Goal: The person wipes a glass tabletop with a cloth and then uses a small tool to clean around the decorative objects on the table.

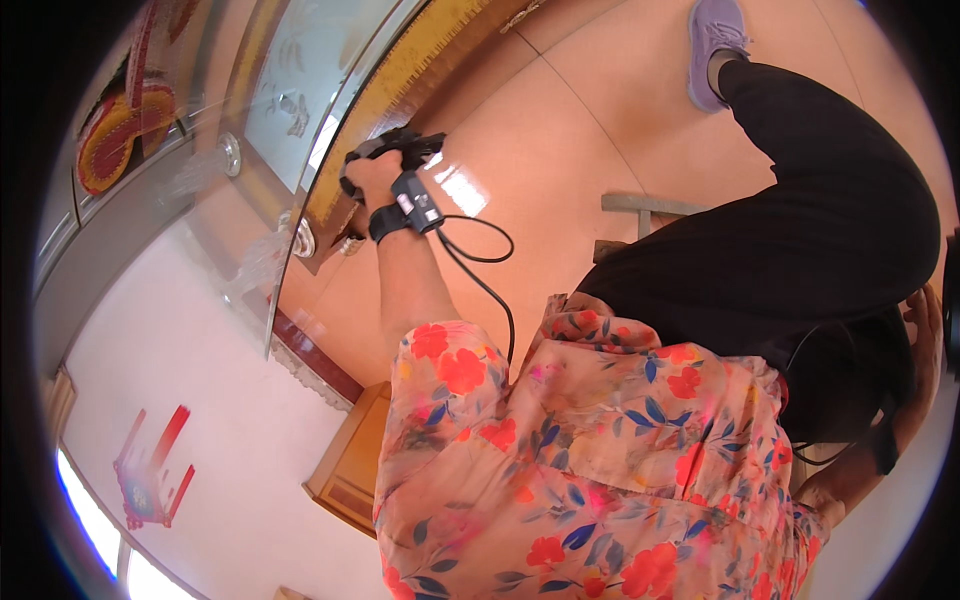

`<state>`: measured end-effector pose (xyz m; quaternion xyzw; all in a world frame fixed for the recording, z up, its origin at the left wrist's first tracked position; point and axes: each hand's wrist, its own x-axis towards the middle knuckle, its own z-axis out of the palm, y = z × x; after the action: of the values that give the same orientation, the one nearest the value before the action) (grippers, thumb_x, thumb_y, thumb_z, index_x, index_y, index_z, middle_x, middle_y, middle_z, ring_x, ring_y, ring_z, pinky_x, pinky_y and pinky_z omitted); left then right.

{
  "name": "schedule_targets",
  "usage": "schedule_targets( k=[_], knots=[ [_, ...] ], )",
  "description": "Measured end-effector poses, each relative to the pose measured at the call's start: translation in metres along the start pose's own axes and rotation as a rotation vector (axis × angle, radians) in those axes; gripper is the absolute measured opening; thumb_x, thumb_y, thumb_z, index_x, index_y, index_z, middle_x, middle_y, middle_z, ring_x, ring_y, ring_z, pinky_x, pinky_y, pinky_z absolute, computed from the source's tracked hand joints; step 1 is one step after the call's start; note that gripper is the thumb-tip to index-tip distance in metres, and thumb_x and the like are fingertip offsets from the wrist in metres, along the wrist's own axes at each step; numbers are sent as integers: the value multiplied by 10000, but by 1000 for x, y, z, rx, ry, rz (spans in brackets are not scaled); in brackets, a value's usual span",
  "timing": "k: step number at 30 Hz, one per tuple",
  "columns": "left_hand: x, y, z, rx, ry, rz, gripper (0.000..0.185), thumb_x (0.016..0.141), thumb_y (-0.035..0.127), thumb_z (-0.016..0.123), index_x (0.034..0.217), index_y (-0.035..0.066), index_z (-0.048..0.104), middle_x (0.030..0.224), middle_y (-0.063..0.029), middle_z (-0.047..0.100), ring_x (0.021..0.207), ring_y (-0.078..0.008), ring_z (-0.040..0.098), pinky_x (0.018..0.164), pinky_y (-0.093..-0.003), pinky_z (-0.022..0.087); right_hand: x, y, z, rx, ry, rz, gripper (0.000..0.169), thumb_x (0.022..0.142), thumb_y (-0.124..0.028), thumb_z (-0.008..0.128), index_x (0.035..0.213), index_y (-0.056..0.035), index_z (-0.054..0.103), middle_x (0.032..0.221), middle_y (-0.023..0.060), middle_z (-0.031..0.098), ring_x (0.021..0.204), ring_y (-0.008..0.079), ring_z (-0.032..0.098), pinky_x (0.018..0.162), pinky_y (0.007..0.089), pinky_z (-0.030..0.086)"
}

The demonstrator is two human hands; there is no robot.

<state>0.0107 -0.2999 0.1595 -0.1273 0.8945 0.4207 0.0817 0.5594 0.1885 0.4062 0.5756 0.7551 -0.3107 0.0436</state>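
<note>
My left hand (375,176) is closed around a bunched dark grey and black item (397,146), which looks like cloth. It is beside the gold-patterned edge (420,52) of a glass-topped table; whether it touches that edge is not plain. Strapped to this wrist is a small black device (418,201) with a black cable (501,300). At the far right, my right hand (926,322) lies along the black-trousered leg (847,375), partly hidden, so its grip cannot be judged. Another dark band (886,454) circles that wrist.
The glass tabletop (300,195) juts out at left, its edge close to my left forearm. Below are tan floor tiles (555,142) and part of a low wooden stool (637,206). A wooden cabinet (349,465) stands by the white wall (247,450). My purple shoe (712,52) is on the floor.
</note>
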Motion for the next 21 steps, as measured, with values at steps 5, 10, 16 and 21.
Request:
schedule_targets(
  k=[5, 10, 16, 21],
  knots=[
    [-47, 69, 37, 178, -98, 50, 244, 696, -3, 526, 934, -17, 577, 930, -116, 583, 783, -204, 580, 694, -341, 506, 5, 19, -16, -285, -158, -490, 376, 953, -312, 426, 1262, -112, 499, 1225, 77, 503, 939, 136, 518, 834, 258, 444],
    [-95, 138, 92, 254, -227, 122, 284, 628, -93, 579, 903, -28, 606, 894, -118, 597, 733, -183, 591, 637, -314, 520, 19, 40, -6, -227, -296, 9, 353, 974, -244, 375, 1283, -102, 468, 1293, 68, 475, 1105, 178, 498, 926, 292, 414],
    [-33, 101, 193, -228, -379, 305, 345, 659, 111, 621, 993, 25, 635, 938, -71, 648, 849, -186, 608, 800, -296, 480, 25, 53, -12, -68, -282, -50, 315, 957, -132, 411, 1257, -64, 478, 1268, 85, 497, 1176, 177, 462, 999, 290, 370],
    [-128, 191, 302, -1369, -580, -587, 269, 847, 222, 434, 1002, 51, 572, 932, -84, 634, 854, -240, 610, 791, -383, 497, -17, 10, -8, -363, -234, -27, 326, 941, -107, 424, 1254, -31, 473, 1233, 90, 527, 1142, 165, 492, 1001, 261, 368]
  ],
)
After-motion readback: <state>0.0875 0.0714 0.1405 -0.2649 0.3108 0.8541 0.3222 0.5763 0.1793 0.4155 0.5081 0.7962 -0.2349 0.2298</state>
